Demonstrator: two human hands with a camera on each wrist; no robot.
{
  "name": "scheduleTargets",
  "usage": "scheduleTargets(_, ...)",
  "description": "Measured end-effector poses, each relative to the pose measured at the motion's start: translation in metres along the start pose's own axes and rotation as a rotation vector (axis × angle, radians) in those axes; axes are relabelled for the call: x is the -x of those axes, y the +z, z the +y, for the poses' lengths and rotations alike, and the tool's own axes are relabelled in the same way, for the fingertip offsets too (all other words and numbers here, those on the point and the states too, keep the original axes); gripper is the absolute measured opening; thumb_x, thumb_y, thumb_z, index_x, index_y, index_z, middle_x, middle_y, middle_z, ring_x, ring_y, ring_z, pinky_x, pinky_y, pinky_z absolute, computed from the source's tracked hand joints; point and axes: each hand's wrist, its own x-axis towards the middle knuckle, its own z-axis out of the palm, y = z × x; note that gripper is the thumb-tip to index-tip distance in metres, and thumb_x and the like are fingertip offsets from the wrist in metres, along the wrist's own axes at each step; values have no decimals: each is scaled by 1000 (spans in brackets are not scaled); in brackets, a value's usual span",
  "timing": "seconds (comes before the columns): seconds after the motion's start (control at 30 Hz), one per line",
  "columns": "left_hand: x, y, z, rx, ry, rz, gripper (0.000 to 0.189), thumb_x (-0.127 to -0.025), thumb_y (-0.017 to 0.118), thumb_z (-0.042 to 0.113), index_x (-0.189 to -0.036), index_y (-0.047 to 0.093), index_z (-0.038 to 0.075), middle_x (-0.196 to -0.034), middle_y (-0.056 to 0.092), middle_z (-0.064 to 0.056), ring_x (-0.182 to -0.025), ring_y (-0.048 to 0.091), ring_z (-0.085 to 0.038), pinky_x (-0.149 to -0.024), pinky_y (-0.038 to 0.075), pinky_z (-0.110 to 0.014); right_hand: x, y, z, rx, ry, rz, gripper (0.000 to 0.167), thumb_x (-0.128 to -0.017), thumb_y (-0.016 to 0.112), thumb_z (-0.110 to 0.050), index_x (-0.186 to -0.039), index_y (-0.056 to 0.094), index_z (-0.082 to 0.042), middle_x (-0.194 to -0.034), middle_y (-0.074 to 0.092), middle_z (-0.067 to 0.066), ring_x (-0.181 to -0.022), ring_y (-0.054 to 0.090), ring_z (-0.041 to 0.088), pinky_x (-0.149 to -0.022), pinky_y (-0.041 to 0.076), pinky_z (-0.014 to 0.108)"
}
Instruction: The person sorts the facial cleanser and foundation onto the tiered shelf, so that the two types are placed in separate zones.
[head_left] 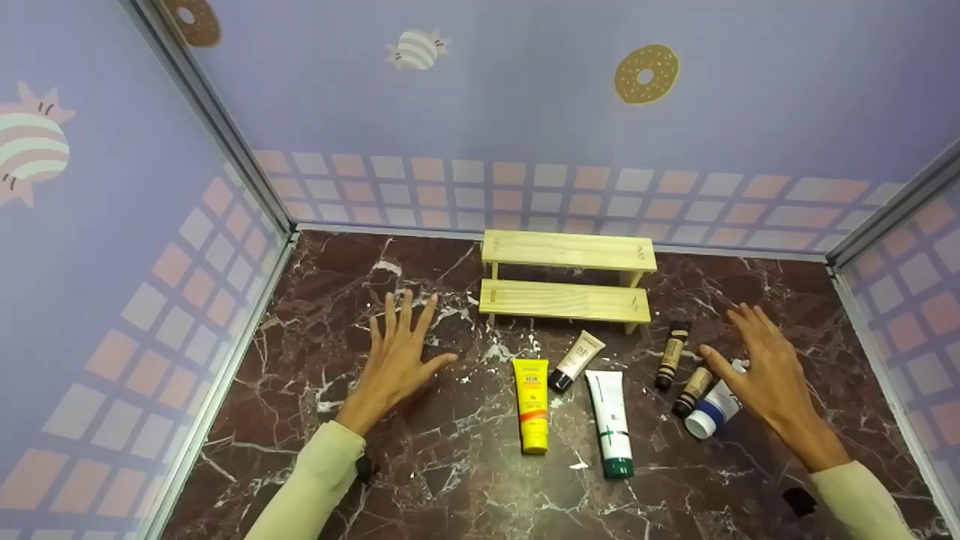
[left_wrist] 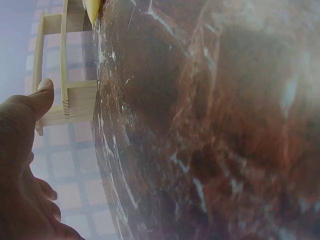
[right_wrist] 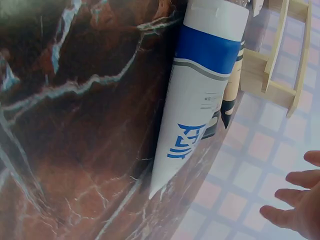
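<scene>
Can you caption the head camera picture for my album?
Open left hand, and right hand by a blue-and-white tube, with five more tubes lying near a wooden stand.

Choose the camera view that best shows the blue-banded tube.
Right wrist: the blue-banded tube appears large, its print showing. Head shows it smaller, partly hidden by the right hand; left wrist doesn't show it.
</scene>
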Motion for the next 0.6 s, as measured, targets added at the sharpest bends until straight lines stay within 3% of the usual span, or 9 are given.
scheduleTargets(0.23, 1, 10, 2, 77, 15, 61, 101, -101, 77, 54, -177, 25, 14, -178, 15, -31, -165, 9, -56, -128, 17, -80, 7, 5, 6, -50, -32, 111, 66, -96, 85, -23, -149, 62, 7, -157, 55, 34, -146, 46, 58, -119, 33, 81)
scheduleTargets(0.37, 0, 15, 4, 128, 22, 87, 96, -102, 77, 49, -176, 27, 13, -179, 18, -29, -164, 19, -54, -129, 21, -75, 12, 6, 10, -67, -32, 147, 63, -93, 86, -19, -146, 64, 7, -153, 58, 34, -143, 48, 58, -119, 36, 78)
scheduleTargets(0.6, -2, 24, 11, 310, 12, 141, 89, -102, 79, 42, -172, 37, 8, -174, 33, -28, -162, 29, -49, -130, 27, -71, 24, 12, 20, -129, -1, 190, 56, -92, 86, -11, -141, 67, 9, -145, 62, 35, -136, 53, 58, -109, 41, 80)
